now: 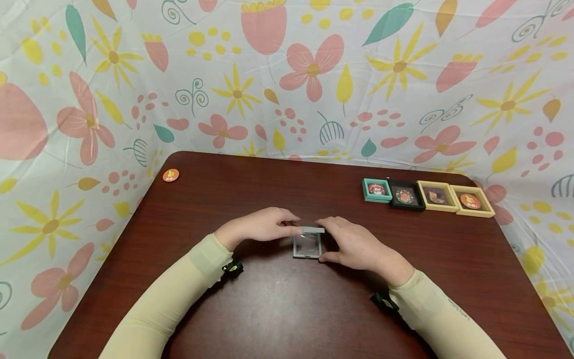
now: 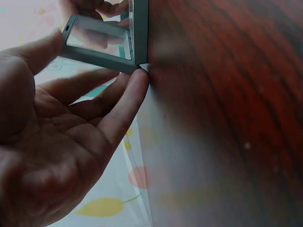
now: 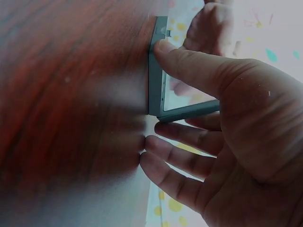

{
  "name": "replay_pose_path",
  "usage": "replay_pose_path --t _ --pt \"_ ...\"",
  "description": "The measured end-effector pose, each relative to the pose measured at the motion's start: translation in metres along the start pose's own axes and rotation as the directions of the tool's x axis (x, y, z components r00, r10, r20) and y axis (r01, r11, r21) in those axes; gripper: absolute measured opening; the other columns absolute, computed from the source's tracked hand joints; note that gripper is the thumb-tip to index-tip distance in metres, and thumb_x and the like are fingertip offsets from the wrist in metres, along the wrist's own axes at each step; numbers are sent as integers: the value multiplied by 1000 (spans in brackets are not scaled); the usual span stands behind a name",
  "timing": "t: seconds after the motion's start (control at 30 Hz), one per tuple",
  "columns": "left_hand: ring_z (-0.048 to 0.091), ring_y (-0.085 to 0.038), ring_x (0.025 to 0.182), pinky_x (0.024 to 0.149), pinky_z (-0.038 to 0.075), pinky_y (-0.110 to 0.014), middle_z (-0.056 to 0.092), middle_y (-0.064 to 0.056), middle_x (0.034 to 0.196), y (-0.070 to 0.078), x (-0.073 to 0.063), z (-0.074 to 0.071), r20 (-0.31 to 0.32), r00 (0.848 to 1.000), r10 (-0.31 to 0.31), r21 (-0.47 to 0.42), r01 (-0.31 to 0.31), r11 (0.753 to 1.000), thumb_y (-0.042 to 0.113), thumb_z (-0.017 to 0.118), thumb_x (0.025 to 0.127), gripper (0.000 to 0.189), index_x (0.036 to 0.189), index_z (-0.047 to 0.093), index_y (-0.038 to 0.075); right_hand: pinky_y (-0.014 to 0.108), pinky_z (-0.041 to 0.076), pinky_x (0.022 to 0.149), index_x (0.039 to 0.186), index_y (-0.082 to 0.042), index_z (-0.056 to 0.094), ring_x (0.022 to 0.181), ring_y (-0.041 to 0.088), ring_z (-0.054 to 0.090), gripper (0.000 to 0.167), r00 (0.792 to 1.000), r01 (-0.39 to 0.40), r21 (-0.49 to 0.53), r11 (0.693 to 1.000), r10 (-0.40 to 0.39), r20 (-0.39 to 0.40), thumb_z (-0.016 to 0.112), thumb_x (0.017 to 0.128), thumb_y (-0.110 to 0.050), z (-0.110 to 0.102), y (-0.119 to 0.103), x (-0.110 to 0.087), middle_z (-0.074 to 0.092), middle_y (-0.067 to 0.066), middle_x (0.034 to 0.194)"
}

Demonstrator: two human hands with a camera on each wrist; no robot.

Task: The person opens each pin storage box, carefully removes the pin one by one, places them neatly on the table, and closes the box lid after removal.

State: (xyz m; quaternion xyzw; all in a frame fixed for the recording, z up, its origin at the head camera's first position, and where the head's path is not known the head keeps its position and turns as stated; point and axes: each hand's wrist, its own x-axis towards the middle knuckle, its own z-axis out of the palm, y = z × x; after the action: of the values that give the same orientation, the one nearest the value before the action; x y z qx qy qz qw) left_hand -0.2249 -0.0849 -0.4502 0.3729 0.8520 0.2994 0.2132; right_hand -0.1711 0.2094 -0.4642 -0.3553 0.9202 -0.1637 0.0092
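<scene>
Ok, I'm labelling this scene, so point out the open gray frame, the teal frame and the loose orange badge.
Open gray frame [image 1: 307, 244], head view: its clear window.
Teal frame [image 1: 377, 200], head view: its near rim.
Loose orange badge [image 1: 171, 175], head view: middle of its face.

The small grey-green square case [image 1: 307, 247] lies on the dark wood tabletop [image 1: 278, 314] between your two hands, hinged open, its lower half flat and its lid [image 1: 314, 230] raised steeply along the far edge, each half a slim frame around a clear window. Your left hand [image 1: 264, 224] holds the lid by its edge, while your right hand [image 1: 356, 244] has its thumb on the lower half's right side and fingers behind the lid.
</scene>
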Motion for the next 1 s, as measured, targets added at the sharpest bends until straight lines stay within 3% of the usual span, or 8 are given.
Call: replay_pose_path --t 0.17,0.37,0.73,1.0 --pt "71 -17 117 102 56 -33 71 -9 140 -2 2 4 -9 999 51 48 -50 998 44 76 106 66 153 64 -1 50 59 98 146 -6 65 125 26 66 76 1000 31 -17 999 -31 5 98 86 -39 -1 0 0 68 8 136" --pt "69 -17 113 99 55 -33 71 -7 137 0 3 9 -6 998 68 138 -67 988 45 79 102 64 149 69 2 49 59 101 144 -5 69 129 26 65 71 998 68 -55 996 -67 19 96 89 -41 -1 0 1 68 7 140" --pt "62 -23 129 110 51 -36 66 -10 139 13 1 16 11 998 58 251 -59 966 42 85 96 70 150 66 1 46 60 99 141 -6 71 125 24 65 68 996 94 -54 994 -93 14 96 88 -40 -2 1 0 69 5 137" --pt "59 -23 124 106 52 -35 65 -7 132 19 0 22 -18 998 61 342 -51 938 40 92 90 67 142 70 4 46 59 100 141 -6 71 127 23 64 71 995 97 -22 995 -96 27 96 88 -45 -3 1 0 69 4 138"
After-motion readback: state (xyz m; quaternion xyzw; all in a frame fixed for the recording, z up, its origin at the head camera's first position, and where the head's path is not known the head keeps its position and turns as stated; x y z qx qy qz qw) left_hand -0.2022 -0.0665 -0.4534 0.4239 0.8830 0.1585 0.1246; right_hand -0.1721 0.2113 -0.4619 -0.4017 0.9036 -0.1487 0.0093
